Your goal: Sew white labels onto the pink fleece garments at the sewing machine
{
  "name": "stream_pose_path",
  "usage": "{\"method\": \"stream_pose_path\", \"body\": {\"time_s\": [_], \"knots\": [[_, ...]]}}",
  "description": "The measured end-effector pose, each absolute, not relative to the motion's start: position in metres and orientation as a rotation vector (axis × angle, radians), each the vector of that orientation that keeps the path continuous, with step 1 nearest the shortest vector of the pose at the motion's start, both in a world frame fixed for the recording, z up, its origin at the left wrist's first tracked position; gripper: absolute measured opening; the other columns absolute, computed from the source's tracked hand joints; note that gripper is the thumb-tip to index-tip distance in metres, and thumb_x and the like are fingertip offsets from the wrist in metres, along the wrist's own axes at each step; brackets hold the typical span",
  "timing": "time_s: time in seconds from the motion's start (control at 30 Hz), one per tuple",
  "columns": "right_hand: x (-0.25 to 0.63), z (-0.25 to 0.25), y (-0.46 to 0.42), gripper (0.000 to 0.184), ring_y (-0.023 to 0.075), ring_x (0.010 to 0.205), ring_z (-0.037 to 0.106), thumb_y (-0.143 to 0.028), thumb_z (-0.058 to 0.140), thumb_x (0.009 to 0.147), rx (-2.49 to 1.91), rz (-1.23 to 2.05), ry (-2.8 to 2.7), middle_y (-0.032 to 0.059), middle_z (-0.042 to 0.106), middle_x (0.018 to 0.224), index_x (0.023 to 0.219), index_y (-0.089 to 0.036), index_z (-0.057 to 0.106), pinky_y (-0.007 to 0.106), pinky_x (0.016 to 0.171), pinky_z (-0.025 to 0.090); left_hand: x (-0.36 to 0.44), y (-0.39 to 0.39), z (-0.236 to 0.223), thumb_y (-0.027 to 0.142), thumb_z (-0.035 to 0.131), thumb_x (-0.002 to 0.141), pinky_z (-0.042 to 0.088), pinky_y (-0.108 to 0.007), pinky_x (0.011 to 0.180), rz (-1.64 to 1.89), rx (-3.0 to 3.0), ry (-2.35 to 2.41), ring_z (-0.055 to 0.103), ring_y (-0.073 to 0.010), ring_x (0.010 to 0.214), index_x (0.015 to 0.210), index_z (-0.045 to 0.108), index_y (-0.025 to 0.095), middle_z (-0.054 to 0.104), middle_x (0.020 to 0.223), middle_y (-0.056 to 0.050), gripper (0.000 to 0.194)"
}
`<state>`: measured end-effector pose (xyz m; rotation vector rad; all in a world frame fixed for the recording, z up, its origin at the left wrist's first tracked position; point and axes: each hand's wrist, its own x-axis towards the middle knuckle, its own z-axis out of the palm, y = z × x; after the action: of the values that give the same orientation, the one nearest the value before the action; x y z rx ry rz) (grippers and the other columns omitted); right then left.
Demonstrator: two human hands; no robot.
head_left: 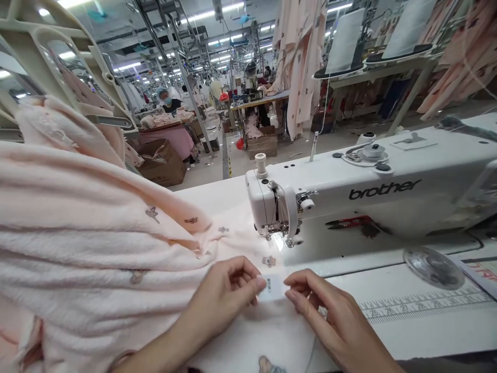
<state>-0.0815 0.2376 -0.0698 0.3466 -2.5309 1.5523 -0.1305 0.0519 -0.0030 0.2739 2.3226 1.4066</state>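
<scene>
"What's around them?"

"A crowded sewing floor under strip lights, cones of thread (347, 44) at upper right. In front stands a white table (407, 336) with a sewing machine (373, 194) on it."

"And the hands?"

"The left hand (223, 292) seems to pinch the near-left edge of a small white label (275, 288), thumb on top. The right hand (336, 313) has its fingers curled at the opposite edge; I can't tell whether they grip it or only hover there. The label is over the pink cloth (116, 233), just on the wearer's side of the needle area."

"What might go wrong?"

"I'd say the label could skew, since so little of it seems held and the plush beneath looks soft. The heavy folds piled at left could drag the cloth sideways. Fingers that near the needle area would be at risk if the machine ran and they strayed under it."

"What can't you make out?"

"The needle and presser foot are lost in the lamp's glare. The label's print is too small to read, and its underside is hidden, as are the left hand's curled fingers. A printed figure (268, 364) on the cloth is cut off by the bottom edge."
</scene>
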Motion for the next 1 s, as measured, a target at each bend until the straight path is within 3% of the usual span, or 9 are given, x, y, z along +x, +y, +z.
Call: {"method": "stream_pose_path", "body": {"time_s": [0.13,0.27,0.47,0.57,0.67,0.8,0.9,1.0], "knots": [[-0.088,-0.097,0.242,0.022,0.0186,0.100,0.056,-0.021,0.041,0.092,0.627,0.743,-2.310,0.0080,0.061,0.105,0.109,-0.016,0.055,0.029,0.082,0.045,-0.160,0.059,0.003,0.028,0.055,0.082,0.042,-0.024,0.063,0.894,0.559,2.845,0.058,-0.0162,0.070,0.076,0.061,0.016,0.063,0.073,-0.003,0.014],[-0.090,-0.135,0.237,0.029,0.0251,0.115,0.049,-0.014,0.040,0.091,0.782,0.398,-2.273,0.0111,0.059,0.118,0.114,-0.009,0.055,0.040,0.095,0.038,-0.183,0.072,-0.029,0.016,0.058,0.077,0.044,-0.027,0.074,0.692,0.721,2.804,0.059,-0.0185,0.081,0.074,0.060,0.016,0.063,0.086,-0.004,0.004],[-0.089,-0.153,0.225,0.021,0.0271,0.108,0.051,-0.011,0.044,0.088,0.736,0.532,-2.254,0.0126,0.059,0.109,0.103,-0.010,0.058,0.044,0.093,0.036,-0.187,0.071,-0.056,0.013,0.058,0.077,0.044,-0.026,0.075,0.708,0.850,2.731,0.057,-0.0158,0.081,0.075,0.060,0.017,0.058,0.089,-0.003,0.004],[-0.096,-0.139,0.224,0.015,0.0224,0.093,0.053,-0.012,0.042,0.089,0.601,0.712,-2.345,0.0096,0.056,0.095,0.083,-0.015,0.055,0.038,0.081,0.041,-0.183,0.068,-0.044,0.018,0.055,0.081,0.044,-0.026,0.075,0.784,0.815,2.777,0.056,-0.0160,0.084,0.079,0.060,0.018,0.058,0.089,-0.003,0.005],[-0.103,-0.131,0.225,0.015,0.0201,0.080,0.049,-0.016,0.043,0.089,0.488,0.728,-2.405,0.0075,0.051,0.085,0.075,-0.017,0.048,0.034,0.069,0.039,-0.180,0.070,-0.037,0.024,0.055,0.081,0.045,-0.023,0.064,1.048,0.483,2.690,0.058,-0.0151,0.073,0.077,0.060,0.017,0.059,0.078,-0.002,0.010],[-0.106,-0.136,0.225,0.011,0.0220,0.085,0.047,-0.022,0.045,0.090,0.423,0.701,-2.355,0.0097,0.048,0.088,0.088,-0.013,0.050,0.036,0.074,0.039,-0.180,0.077,-0.052,0.028,0.060,0.074,0.043,-0.021,0.048,1.324,0.064,2.303,0.054,-0.0116,0.050,0.068,0.054,0.015,0.054,0.056,0.002,0.015],[-0.106,-0.141,0.225,0.024,0.0247,0.092,0.045,-0.024,0.044,0.091,0.384,0.658,-2.342,0.0136,0.048,0.097,0.105,-0.006,0.051,0.039,0.080,0.038,-0.182,0.081,-0.071,0.028,0.057,0.074,0.043,-0.021,0.047,1.316,0.010,2.303,0.054,-0.0110,0.046,0.066,0.053,0.015,0.055,0.051,0.002,0.015],[-0.105,-0.140,0.225,0.030,0.0236,0.091,0.045,-0.025,0.042,0.092,0.400,0.612,-2.389,0.0123,0.047,0.096,0.114,-0.006,0.052,0.038,0.077,0.039,-0.184,0.083,-0.082,0.030,0.057,0.073,0.041,-0.020,0.046,1.301,-0.006,2.349,0.053,-0.0109,0.045,0.066,0.054,0.015,0.055,0.049,0.002,0.016]]}}
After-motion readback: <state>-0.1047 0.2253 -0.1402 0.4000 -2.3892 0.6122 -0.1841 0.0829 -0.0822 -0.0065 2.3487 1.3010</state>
